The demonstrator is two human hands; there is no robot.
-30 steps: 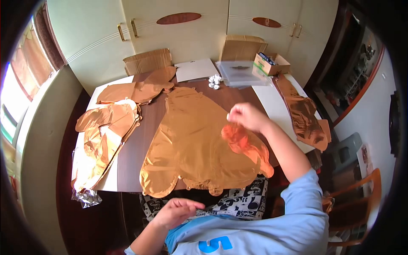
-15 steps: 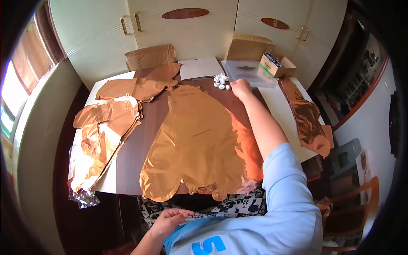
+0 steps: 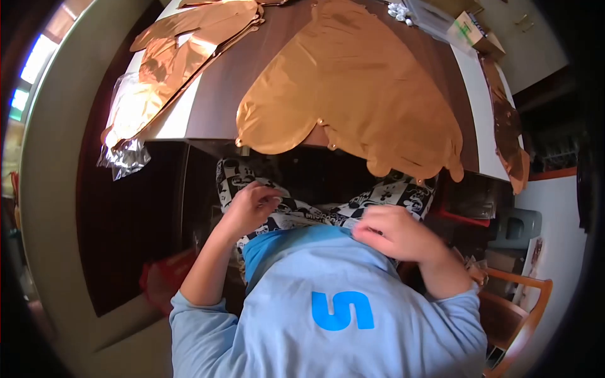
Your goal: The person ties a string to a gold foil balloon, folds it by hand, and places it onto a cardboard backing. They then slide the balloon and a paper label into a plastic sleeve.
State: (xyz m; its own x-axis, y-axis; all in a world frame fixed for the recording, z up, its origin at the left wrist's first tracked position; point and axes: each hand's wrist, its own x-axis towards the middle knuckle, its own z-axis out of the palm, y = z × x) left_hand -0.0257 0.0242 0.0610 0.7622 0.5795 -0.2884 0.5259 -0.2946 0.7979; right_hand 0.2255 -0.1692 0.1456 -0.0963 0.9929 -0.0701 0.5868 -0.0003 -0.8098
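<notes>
A large flat copper-coloured foil balloon [image 3: 359, 82] lies on the dark tabletop, its scalloped lower edge hanging over the near side. My left hand [image 3: 252, 208] is above my lap, fingers loosely curled and apart, with nothing visible in it. Close to the lower part of my blue shirt [image 3: 309, 271] is my right hand [image 3: 394, 233], its fingers bent together. A small whitish bit shows at those fingertips, too blurred to name. Several small white pieces [image 3: 401, 14] sit in a pile at the far side of the table.
More copper foil balloons [image 3: 170, 63] lie at the left, with crinkled clear plastic [image 3: 129, 154] hanging off the edge. Another foil piece [image 3: 504, 120] drapes over the right edge. A small box [image 3: 476, 31] stands at the back right. A wooden chair [image 3: 523, 309] is at my right.
My right hand has come back from the white pile to the front of my shirt. My left hand has lifted slightly, and the view has tilted down.
</notes>
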